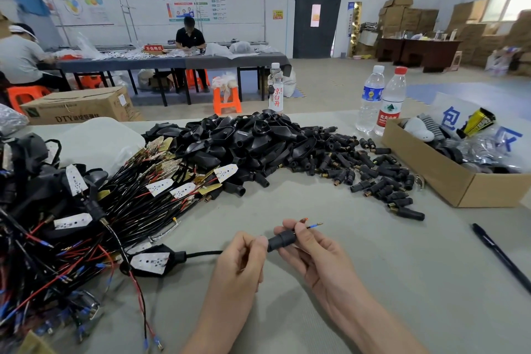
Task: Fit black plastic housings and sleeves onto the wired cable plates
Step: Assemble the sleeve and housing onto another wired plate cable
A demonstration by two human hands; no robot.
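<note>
My left hand (242,259) pinches a black braided cable (204,253) just behind a black sleeve (281,239). My right hand (307,250) grips that sleeve from the other side. Two thin wire ends (311,223), one red and one blue, stick out past my right fingers. The cable runs left to a wired plate seated in a black housing (152,263) lying on the table. A heap of loose black housings (241,141) and a spread of small black sleeves (373,178) lie further back. Wired cable plates (161,181) are piled at the left.
A cardboard box (448,178) with packaged parts stands at the right, two water bottles (379,100) behind it and another bottle (275,89) at the table's far edge. A black pen (500,256) lies at the right. People work at a far table (172,62).
</note>
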